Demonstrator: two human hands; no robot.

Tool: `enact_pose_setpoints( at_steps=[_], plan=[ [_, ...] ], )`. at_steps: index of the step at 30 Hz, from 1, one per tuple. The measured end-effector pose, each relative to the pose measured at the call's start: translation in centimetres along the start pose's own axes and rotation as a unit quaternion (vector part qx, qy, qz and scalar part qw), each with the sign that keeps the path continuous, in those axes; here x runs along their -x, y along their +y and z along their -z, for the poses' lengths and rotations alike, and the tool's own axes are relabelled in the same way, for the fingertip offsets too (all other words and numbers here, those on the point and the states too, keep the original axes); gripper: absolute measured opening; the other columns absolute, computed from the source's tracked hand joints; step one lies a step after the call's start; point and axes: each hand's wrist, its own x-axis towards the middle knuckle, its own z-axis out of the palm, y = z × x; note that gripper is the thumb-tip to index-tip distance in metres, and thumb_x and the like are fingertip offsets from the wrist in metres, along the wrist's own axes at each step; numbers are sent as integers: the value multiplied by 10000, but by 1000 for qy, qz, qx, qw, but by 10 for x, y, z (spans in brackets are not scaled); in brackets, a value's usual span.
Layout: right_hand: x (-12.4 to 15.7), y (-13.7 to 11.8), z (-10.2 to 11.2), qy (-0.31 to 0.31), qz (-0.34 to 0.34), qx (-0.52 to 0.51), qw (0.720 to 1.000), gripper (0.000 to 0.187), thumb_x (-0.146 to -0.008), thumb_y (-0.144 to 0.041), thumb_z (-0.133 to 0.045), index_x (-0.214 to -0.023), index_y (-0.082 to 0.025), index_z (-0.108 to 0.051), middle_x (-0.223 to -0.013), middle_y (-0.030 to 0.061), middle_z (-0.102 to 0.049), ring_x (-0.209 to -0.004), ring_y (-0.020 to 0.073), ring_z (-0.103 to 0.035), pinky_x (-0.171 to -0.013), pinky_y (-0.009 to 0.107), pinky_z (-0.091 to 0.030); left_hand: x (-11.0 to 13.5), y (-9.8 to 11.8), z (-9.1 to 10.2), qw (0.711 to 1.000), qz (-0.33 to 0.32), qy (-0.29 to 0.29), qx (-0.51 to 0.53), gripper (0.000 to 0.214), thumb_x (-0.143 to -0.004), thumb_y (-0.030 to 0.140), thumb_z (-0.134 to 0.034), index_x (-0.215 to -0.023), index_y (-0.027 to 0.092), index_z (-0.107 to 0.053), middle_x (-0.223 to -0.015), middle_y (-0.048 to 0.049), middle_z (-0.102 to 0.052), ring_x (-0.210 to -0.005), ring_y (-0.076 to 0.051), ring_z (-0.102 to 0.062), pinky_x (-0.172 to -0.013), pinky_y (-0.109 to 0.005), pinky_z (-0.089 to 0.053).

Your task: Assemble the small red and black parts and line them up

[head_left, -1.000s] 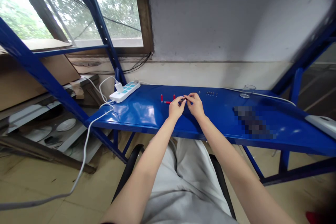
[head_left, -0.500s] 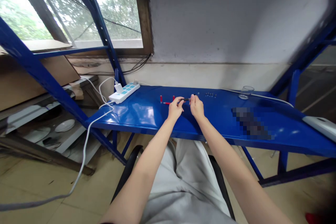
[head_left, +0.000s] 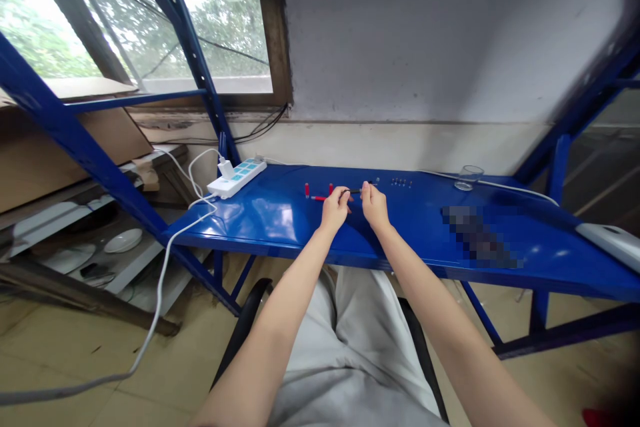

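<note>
Above the blue table [head_left: 270, 233], a thin black pen-like rod [head_left: 355, 191] spans the gap between my two hands. My left hand [head_left: 335, 208] grips its left end with pinched fingers. At the other end, the fingers of my right hand [head_left: 374, 203] are closed on it, hiding that tip. Just left of my left hand, a red stick-like piece [head_left: 319, 198] lies flat, partly covered by the hand. Two short red pieces stand close by, one red cylinder [head_left: 307, 189] farther left and another red cylinder [head_left: 331, 187] behind the hand. Several tiny metallic parts [head_left: 401, 182] sit in rows to the right.
A white power strip [head_left: 237, 177] with a plugged-in charger and cable occupies the left end. Toward the right stand a clear glass cup [head_left: 469, 177], a blurred dark object [head_left: 480, 237] and a white device [head_left: 613, 243]. Blue frame posts [head_left: 195, 60] rise at the sides.
Both hands stay nearly in place with the black rod between them. Only slight finger shifts show, and the right fingertips sit marginally lower. The objects on the table have not moved.
</note>
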Motion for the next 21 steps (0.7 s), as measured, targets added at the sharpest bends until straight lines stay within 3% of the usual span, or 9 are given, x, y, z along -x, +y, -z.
enact_pose_setpoints(
  at_steps=[12,21],
  plan=[
    [-1,5,1,-11,14,14,1000,476,-906,-508,-176,-637,-221,-442,-547,17,-486,-513,147,-476,-551,261,-333,0,1,1,998,-37,17,-41,169,-879,331,-417,-911,193,-510,-760,-6,-597,-533,-84,-521,-587,-205,-413],
    [0,2,-3,-1,26,2,1000,495,-902,-516,-181,-600,-218,-434,-530,20,-484,-501,145,-463,-538,270,-335,1,6,3,1000,-15,11,-23,273,-883,403,-385,-764,185,-496,-666,22,-561,-496,-73,-501,-544,-194,-381]
  ],
)
